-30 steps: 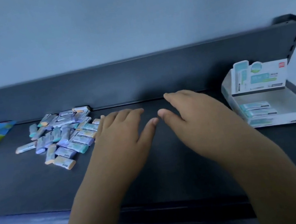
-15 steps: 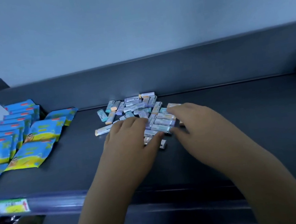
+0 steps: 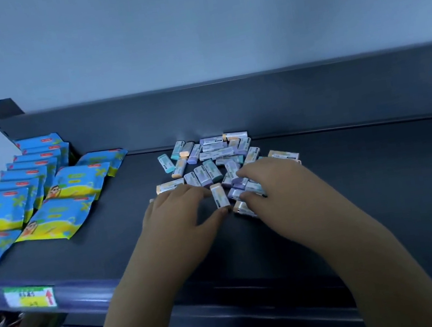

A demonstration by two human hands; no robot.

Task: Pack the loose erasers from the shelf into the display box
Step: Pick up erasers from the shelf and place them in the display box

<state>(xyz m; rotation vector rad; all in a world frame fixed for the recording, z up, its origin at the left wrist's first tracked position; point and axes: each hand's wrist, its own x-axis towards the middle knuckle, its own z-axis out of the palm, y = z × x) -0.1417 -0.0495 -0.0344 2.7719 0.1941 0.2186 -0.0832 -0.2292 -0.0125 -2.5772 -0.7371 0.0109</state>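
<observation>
Several loose erasers in teal, purple and orange wrappers lie in a heap on the dark shelf. My left hand pinches an orange-tipped eraser between thumb and forefinger at the heap's near edge. My right hand lies over the heap's right side, its fingers and thumb curled round a purple eraser. The display box is out of view.
Blue and yellow packets lie in overlapping rows on the shelf's left part. The shelf's back wall rises just behind the heap. A green and yellow price label sits on the front rail.
The view swung left, so the display box left the frame. Both hands moved onto the eraser heap. My left hand lifted one eraser's end and pinched it.
</observation>
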